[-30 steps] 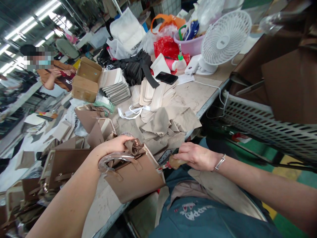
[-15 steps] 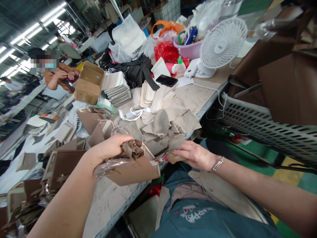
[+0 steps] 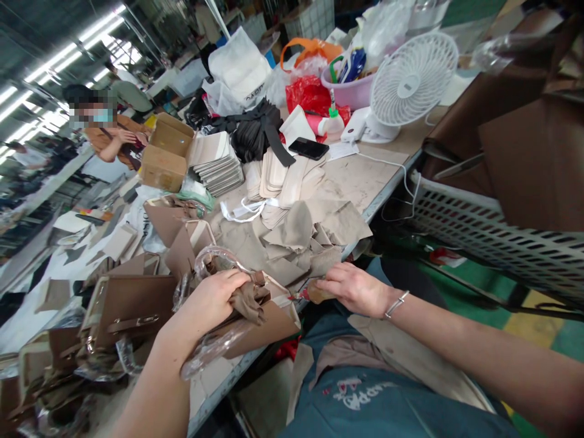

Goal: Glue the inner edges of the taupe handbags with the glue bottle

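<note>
My left hand is closed on the crumpled brown lining at the mouth of a brown handbag. The bag lies tilted at the table's front edge, and its handle is wrapped in clear plastic. My right hand grips a small amber squeeze bottle with a red tip. That tip points left at the bag's pale upper edge; whether it touches is too small to tell. Beyond the bag lie loose grey-beige fabric pieces.
More brown handbags crowd the left side. Behind are stacked pale panels, a cardboard box, a phone and a white fan. A white plastic crate stands at right. Another person works at far left.
My left hand has shifted slightly right and down, with the bag and its lining. More lining now hangs over the bag's edge. My right hand and the bottle have hardly moved.
</note>
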`<state>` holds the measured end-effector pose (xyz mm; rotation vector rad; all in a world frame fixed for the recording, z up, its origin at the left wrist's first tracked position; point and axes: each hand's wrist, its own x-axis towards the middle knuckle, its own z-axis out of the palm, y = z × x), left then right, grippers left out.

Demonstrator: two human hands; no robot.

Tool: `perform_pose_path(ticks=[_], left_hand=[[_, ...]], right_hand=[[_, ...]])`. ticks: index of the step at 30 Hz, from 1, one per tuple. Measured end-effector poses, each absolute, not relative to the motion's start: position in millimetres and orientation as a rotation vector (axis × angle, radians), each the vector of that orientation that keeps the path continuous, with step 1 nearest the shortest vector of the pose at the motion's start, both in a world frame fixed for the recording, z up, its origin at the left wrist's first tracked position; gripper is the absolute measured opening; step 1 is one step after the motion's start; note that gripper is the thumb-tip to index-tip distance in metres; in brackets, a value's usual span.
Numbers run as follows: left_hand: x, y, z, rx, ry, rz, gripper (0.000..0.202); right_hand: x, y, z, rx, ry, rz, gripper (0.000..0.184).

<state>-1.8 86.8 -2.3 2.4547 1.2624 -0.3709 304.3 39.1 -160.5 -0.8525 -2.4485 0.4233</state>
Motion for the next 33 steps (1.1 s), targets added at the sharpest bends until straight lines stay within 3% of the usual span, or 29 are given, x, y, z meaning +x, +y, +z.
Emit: perform_pose_path(ticks=[5, 17, 23, 33], left_hand=[[4, 78, -3, 2.493, 1.304, -0.419, 0.034], [10, 58, -6, 2.541, 1.349, -0.451, 0.037], [10, 52, -7, 2.538, 1.372, -0.462, 0.035], [10, 45, -9, 2.544, 1.386, -0.422, 0.036]], right_hand=[[302, 39, -160, -0.883, -2.422, 0.433, 0.036], [300, 50, -147, -1.005, -2.364, 0.811, 0.042], [300, 55, -146, -1.018, -2.351, 0.985, 0.03], [301, 56, -143, -1.004, -2.342, 0.991, 0.029]])
